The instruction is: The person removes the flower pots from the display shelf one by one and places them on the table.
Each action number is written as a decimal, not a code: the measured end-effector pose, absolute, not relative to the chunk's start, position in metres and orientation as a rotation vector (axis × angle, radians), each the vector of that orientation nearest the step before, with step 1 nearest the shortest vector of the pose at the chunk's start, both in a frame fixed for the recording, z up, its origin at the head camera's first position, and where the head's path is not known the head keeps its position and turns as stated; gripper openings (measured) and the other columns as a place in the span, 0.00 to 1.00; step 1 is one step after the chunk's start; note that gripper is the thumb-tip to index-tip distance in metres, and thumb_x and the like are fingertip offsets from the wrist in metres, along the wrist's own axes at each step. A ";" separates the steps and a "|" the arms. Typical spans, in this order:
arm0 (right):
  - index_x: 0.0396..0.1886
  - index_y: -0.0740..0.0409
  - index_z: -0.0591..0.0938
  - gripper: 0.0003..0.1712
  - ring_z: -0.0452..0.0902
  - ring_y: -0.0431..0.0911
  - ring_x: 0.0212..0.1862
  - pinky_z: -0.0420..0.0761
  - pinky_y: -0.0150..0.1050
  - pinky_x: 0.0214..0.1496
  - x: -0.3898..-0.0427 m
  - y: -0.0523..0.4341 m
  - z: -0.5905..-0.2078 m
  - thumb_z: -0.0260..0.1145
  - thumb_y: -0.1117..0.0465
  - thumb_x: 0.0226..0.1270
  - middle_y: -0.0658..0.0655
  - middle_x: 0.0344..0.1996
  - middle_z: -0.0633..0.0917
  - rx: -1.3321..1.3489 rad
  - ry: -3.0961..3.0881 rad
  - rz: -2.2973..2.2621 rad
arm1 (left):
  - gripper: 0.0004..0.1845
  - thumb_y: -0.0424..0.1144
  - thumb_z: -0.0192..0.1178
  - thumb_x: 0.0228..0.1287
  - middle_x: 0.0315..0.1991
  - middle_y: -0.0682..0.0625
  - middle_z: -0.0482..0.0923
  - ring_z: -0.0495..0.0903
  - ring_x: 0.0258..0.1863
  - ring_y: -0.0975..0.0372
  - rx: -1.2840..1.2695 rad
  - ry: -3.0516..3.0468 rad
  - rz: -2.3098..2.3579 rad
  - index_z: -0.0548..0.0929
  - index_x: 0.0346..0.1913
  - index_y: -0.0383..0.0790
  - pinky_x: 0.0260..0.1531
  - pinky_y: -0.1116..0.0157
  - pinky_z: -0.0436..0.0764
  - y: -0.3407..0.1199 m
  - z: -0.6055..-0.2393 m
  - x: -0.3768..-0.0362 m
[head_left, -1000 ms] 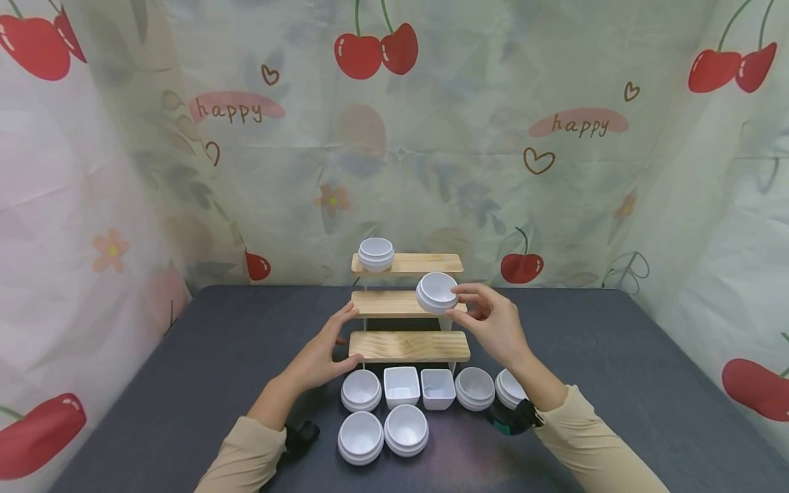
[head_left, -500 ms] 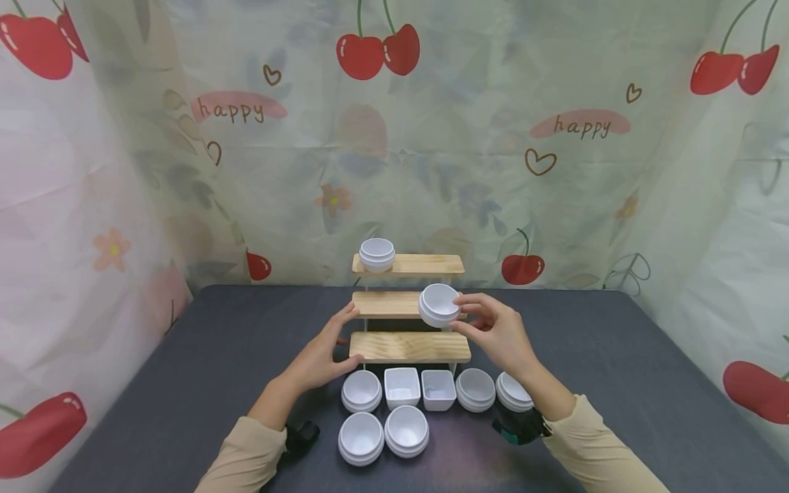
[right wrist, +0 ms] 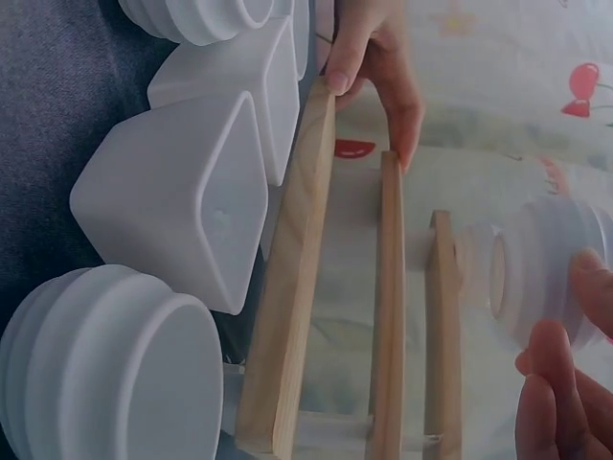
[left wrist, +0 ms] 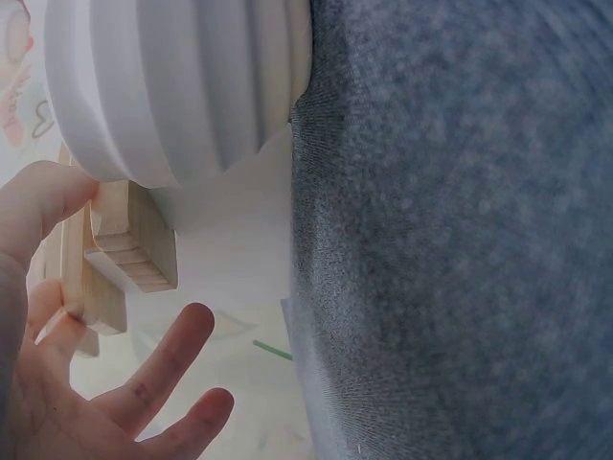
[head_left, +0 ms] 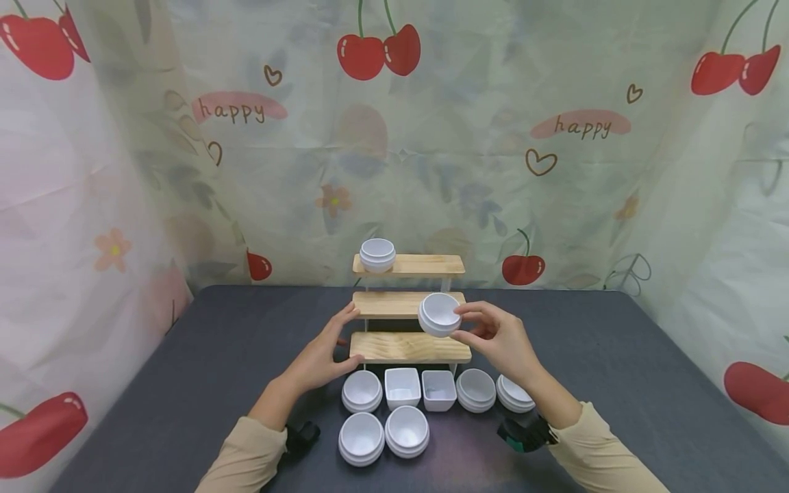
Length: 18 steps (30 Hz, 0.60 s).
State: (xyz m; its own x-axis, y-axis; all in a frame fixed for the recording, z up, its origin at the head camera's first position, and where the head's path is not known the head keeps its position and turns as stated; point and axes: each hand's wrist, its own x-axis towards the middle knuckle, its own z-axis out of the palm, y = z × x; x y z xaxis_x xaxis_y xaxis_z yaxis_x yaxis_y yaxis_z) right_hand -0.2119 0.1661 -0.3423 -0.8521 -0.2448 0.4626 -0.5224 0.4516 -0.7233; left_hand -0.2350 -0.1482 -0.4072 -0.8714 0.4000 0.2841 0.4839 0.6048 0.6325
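Observation:
In the head view my right hand (head_left: pixel 501 337) pinches the rim of a white round ridged bowl (head_left: pixel 439 316) between thumb and fingers. The bowl appears raised off the stand, in front of the right part of the middle shelf (head_left: pixel 385 305). My left hand (head_left: pixel 317 352) touches the left side of the three-tier wooden stand, its thumb at the bottom shelf (head_left: pixel 409 348) and a finger at the middle one. Two of its fingers stretch out free in the left wrist view. Another round bowl (head_left: pixel 377 255) sits at the left of the top shelf (head_left: pixel 428 265).
Before the stand is a row with a round bowl (head_left: pixel 361 392), two square bowls (head_left: pixel 403 388) and two more round bowls (head_left: pixel 476 391). Two round bowls (head_left: pixel 407 431) stand nearer the front. A dark cloth (head_left: pixel 234 342) covers the table; a printed curtain (head_left: pixel 431 192) hangs behind.
My right hand has lowered the held bowl and brought it a little nearer, from the height of the middle shelf's back edge to its front edge. My left hand has stayed in place.

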 end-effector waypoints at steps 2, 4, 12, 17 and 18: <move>0.46 0.56 0.81 0.20 0.78 0.35 0.24 0.77 0.29 0.27 -0.211 0.167 -0.343 0.73 0.63 0.51 0.63 0.39 0.87 0.667 -2.424 1.357 | 0.42 0.38 0.64 0.58 0.75 0.44 0.46 0.78 0.52 0.49 -0.751 -2.708 -1.118 0.52 0.71 0.45 0.51 0.50 0.79 -0.148 -0.407 -0.235; 0.46 0.55 0.81 0.20 0.78 0.34 0.24 0.78 0.29 0.27 -0.210 0.168 -0.344 0.73 0.63 0.51 0.62 0.39 0.87 0.675 -2.435 1.354 | 0.42 0.38 0.64 0.58 0.75 0.44 0.46 0.78 0.52 0.49 -0.753 -2.704 -1.117 0.53 0.71 0.45 0.51 0.51 0.79 -0.148 -0.407 -0.235; 0.46 0.53 0.81 0.20 0.80 0.38 0.25 0.80 0.31 0.28 -0.207 0.173 -0.351 0.73 0.62 0.51 0.60 0.39 0.87 0.712 -2.471 1.367 | 0.42 0.38 0.64 0.58 0.75 0.44 0.46 0.78 0.52 0.48 -0.751 -2.708 -1.109 0.52 0.72 0.45 0.51 0.49 0.78 -0.149 -0.408 -0.235; 0.45 0.53 0.81 0.19 0.80 0.38 0.26 0.81 0.31 0.29 -0.205 0.177 -0.354 0.72 0.63 0.51 0.60 0.39 0.87 0.746 -2.488 1.365 | 0.42 0.37 0.64 0.58 0.75 0.44 0.46 0.78 0.52 0.48 -0.743 -2.714 -1.117 0.52 0.72 0.45 0.52 0.49 0.78 -0.148 -0.407 -0.235; 0.45 0.53 0.81 0.19 0.80 0.38 0.26 0.81 0.31 0.29 -0.204 0.177 -0.355 0.72 0.63 0.51 0.60 0.39 0.87 0.751 -2.492 1.362 | 0.42 0.37 0.64 0.58 0.75 0.44 0.45 0.78 0.52 0.48 -0.743 -2.715 -1.118 0.52 0.72 0.45 0.52 0.50 0.78 -0.148 -0.407 -0.235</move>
State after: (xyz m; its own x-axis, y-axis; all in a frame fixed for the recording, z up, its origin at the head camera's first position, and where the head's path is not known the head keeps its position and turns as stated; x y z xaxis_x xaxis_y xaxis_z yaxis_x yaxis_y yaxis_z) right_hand -0.2045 0.1772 -0.3548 -0.8501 -0.3351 0.4063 -0.5229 0.4451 -0.7269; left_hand -0.2347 -0.1479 -0.4068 -0.8738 0.3966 0.2813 0.4797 0.6085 0.6321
